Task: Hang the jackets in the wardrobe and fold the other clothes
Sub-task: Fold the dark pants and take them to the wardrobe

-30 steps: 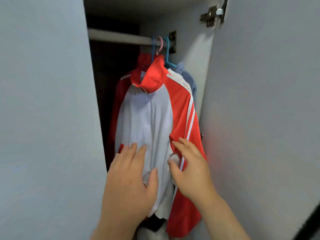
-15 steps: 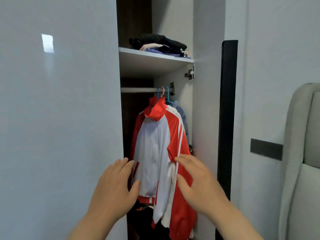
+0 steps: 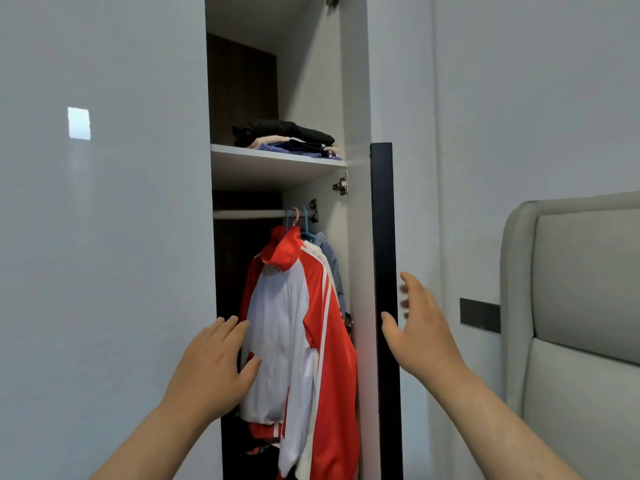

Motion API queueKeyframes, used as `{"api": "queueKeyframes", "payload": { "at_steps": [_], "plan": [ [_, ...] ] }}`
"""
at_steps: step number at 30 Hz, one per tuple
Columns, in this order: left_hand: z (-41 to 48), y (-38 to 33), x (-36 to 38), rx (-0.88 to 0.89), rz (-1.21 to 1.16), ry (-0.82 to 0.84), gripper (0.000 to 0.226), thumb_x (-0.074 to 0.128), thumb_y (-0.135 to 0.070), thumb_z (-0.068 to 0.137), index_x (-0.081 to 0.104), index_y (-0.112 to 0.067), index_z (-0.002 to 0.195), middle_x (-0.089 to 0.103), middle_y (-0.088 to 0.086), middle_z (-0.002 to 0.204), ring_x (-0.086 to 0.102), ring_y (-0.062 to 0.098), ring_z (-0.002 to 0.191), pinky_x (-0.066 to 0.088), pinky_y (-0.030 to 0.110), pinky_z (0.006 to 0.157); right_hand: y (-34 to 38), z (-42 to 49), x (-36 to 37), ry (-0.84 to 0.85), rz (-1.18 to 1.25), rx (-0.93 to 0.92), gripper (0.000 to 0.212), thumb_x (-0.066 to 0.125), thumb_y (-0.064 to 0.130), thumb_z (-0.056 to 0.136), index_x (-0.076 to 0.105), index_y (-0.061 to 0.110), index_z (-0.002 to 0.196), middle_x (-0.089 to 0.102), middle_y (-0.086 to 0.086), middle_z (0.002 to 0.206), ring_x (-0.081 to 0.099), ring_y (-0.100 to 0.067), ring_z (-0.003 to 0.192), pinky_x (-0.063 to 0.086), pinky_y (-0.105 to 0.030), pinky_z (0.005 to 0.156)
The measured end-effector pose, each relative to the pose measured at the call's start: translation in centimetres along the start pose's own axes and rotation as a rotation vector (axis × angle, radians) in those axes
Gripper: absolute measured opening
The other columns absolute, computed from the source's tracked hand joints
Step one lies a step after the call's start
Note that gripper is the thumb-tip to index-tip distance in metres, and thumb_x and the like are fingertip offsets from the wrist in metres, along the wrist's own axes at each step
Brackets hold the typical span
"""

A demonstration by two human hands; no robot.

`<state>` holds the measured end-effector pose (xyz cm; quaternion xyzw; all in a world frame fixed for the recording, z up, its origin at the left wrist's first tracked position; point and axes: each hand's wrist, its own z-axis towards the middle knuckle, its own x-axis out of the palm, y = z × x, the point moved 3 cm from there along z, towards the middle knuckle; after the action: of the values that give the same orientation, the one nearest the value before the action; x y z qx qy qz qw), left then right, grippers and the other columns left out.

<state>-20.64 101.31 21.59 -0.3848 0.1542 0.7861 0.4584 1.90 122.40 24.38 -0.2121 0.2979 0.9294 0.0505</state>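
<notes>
A red and white jacket (image 3: pixel 298 323) hangs on the wardrobe rail (image 3: pixel 247 214), with a blue garment (image 3: pixel 330 258) behind it on a blue hanger. Folded dark, pink and purple clothes (image 3: pixel 287 138) lie on the shelf (image 3: pixel 277 160) above. My left hand (image 3: pixel 216 367) is spread open in front of the jacket's lower left side, holding nothing. My right hand (image 3: pixel 420 327) is open with fingers straight, just right of the dark edge of the open wardrobe door (image 3: pixel 382 237). Whether it touches the door is unclear.
A closed pale wardrobe door (image 3: pixel 104 237) fills the left. A padded grey headboard (image 3: pixel 571 306) stands at the right against the wall, with a dark panel (image 3: pixel 479 315) beside it.
I have stepped back from the wardrobe, so the shelf now shows. Both hands came off the jacket; my right hand moved right past the door edge.
</notes>
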Motion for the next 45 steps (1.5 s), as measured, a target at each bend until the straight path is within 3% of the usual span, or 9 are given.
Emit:
{"api": "queueKeyframes", "payload": {
  "at_steps": [3,10,15,20,24,33,37,40,45],
  "plan": [
    [0.2,-0.2,-0.6,0.0,0.001,-0.018,0.071,0.042,-0.058,0.095,0.023,-0.027,0.156,0.022,-0.005,0.162,0.017,0.016,0.15,0.016,0.032,0.12,0.2,0.1,0.3,0.074,0.061,0.05,0.053,0.056,0.027,0.097,0.038,0.024,0.147,0.059,0.002,0.117,0.053,-0.011,0.097,0.042,-0.022,0.087],
    [1.0,1.9,-0.8,-0.023,0.043,-0.054,0.074,0.041,-0.059,0.095,0.019,-0.025,0.156,0.017,-0.002,0.164,0.012,0.018,0.151,0.013,0.033,0.121,2.3,0.0,3.2,0.088,0.141,0.046,0.048,0.058,0.026,0.097,0.042,0.026,0.143,0.063,0.008,0.109,0.062,-0.01,0.097,0.04,-0.009,0.078],
    [1.7,5.4,0.0,-0.069,0.164,-0.087,0.08,0.039,-0.061,0.094,0.011,-0.022,0.157,0.006,0.004,0.166,0.004,0.025,0.152,0.008,0.036,0.121,4.9,0.7,8.0,0.168,0.217,-0.006,0.013,0.058,0.025,0.097,0.047,0.032,0.099,0.052,0.008,0.075,0.05,-0.005,0.061,0.044,-0.016,0.051],
    [2.7,9.2,0.8,-0.129,0.303,-0.099,0.084,0.042,-0.061,0.092,0.012,-0.017,0.157,0.004,0.012,0.165,0.004,0.033,0.152,0.009,0.046,0.122,7.8,1.6,13.3,0.223,0.24,-0.079,0.027,0.055,0.026,0.098,0.036,0.041,0.087,0.05,0.015,0.074,0.05,0.0,0.06,0.04,-0.01,0.048],
    [3.7,12.4,1.4,-0.16,0.374,-0.094,0.087,0.042,-0.06,0.092,0.002,-0.018,0.158,-0.009,0.014,0.164,-0.008,0.035,0.151,0.0,0.049,0.121,9.1,2.4,17.4,0.252,0.254,-0.072,0.011,0.053,0.029,0.1,0.043,0.032,0.103,0.055,0.013,0.081,0.057,-0.008,0.07,0.046,-0.015,0.056],
    [6.0,16.4,2.6,-0.112,0.457,-0.063,0.092,0.058,-0.056,0.088,0.013,-0.017,0.157,0.001,0.016,0.164,-0.001,0.038,0.151,0.005,0.055,0.121,9.7,3.3,21.7,0.315,0.222,-0.172,0.011,0.049,0.036,0.099,0.045,0.029,0.092,0.057,0.004,0.077,0.056,-0.017,0.068,0.054,-0.038,0.062],
    [6.7,17.3,3.3,-0.068,0.502,-0.081,0.105,0.084,-0.055,0.064,0.041,-0.01,0.149,0.03,0.022,0.156,0.026,0.045,0.144,0.021,0.064,0.115,8.2,3.2,22.0,0.27,0.091,-0.395,0.025,0.041,0.044,0.097,0.049,0.032,0.118,0.049,0.015,0.116,0.053,-0.008,0.103,0.052,-0.031,0.09],
    [7.0,17.9,4.1,-0.031,0.501,-0.127,0.118,0.089,-0.058,0.051,0.042,-0.008,0.147,0.033,0.025,0.154,0.028,0.047,0.142,0.017,0.065,0.113,6.3,4.1,22.1,0.202,-0.124,-0.573,0.074,0.044,0.053,0.093,0.017,0.027,0.157,0.009,0.002,0.164,0.011,-0.016,0.15,0.017,-0.033,0.121],
    [7.0,18.5,4.8,-0.011,0.498,-0.159,0.124,0.086,-0.063,0.052,0.033,-0.01,0.151,0.026,0.022,0.158,0.019,0.044,0.146,0.01,0.064,0.116,4.5,6.2,23.3,0.316,-0.361,-0.704,0.106,0.039,0.082,0.08,-0.025,0.036,0.151,-0.033,0.005,0.159,-0.03,-0.016,0.146,-0.014,-0.039,0.119]
  ]
}}
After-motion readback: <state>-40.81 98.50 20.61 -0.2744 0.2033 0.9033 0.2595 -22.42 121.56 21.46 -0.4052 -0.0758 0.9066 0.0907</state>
